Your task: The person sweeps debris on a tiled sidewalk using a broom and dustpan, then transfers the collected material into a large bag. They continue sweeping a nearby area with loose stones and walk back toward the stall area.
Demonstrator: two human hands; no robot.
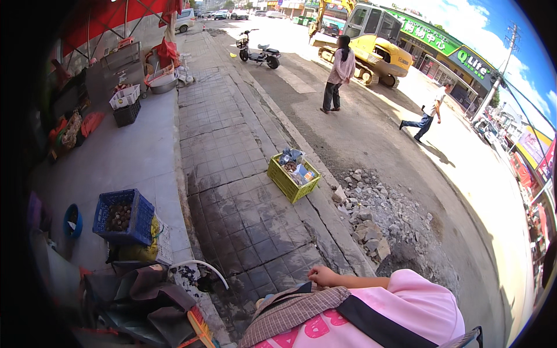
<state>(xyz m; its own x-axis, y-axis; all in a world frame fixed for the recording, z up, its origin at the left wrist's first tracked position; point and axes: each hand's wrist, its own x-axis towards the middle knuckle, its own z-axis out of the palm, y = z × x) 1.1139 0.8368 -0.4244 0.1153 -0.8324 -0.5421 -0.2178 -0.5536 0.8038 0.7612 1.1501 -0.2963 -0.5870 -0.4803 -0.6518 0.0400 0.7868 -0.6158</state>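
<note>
Your right hand [322,275] reaches across from a pink sleeve at the lower right and rests, knuckles up, at the upper edge of a brown plaid cloth [296,313]. The fingers are curled loosely together, but you cannot tell from this view whether the grip pinches the cloth or merely lies on it. Your left hand is out of view. The plaid cloth lies against the front of the pink shirt [418,313], just beside a black strap [365,319] that crosses it. The hand seems set there to steady the cloth against the body. Beyond the hand runs a dark, wet-looking tiled pavement [232,174]. A yellow crate [293,176] with wrapped goods stands on it at the kerb, apparently put there to face the road. To its right, well apart from the hand, a heap of broken rubble [371,220] lies on the roadway. On the left, a blue crate [124,217] of small brown items stands on the raised concrete step, near a white hose [200,265] curving over the step's edge. Far off, a yellow excavator [371,49] and a parked scooter [259,53] stand on the road. One person [339,72] stands there and another [429,113] walks across.
</note>
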